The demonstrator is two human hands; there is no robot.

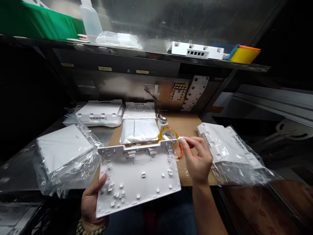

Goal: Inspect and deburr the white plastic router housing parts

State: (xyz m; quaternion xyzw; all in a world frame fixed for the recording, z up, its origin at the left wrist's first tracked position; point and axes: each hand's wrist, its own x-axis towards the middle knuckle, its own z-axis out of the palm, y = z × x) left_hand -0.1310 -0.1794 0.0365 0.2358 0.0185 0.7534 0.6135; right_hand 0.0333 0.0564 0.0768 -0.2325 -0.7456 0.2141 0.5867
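My left hand (pixel 94 200) grips a white plastic housing shell (pixel 151 166) by its lower left edge, thumb on top. The shell is tilted, its inner side with clips and posts facing up. At its upper right corner my right hand (pixel 199 156) is closed in a pinch. A small white bit shows at those fingertips; what it is I cannot make out. Just behind that corner lie a roll of yellowish tape (pixel 168 133) and an orange-red cord or handle (pixel 181 150), partly hidden. Beyond the shell sits a stack of thin white sheets or bags (pixel 139 130).
Bagged white housings lie at left (pixel 65 147) and right (pixel 225 147), with more housings (pixel 99 111) behind. A small bottle with a metal top (pixel 162 122) stands on the cardboard (pixel 188 125). The overhead shelf (pixel 151 54) holds a squeeze bottle (pixel 90 21), a green bin (pixel 51 23) and a yellow container (pixel 244 54).
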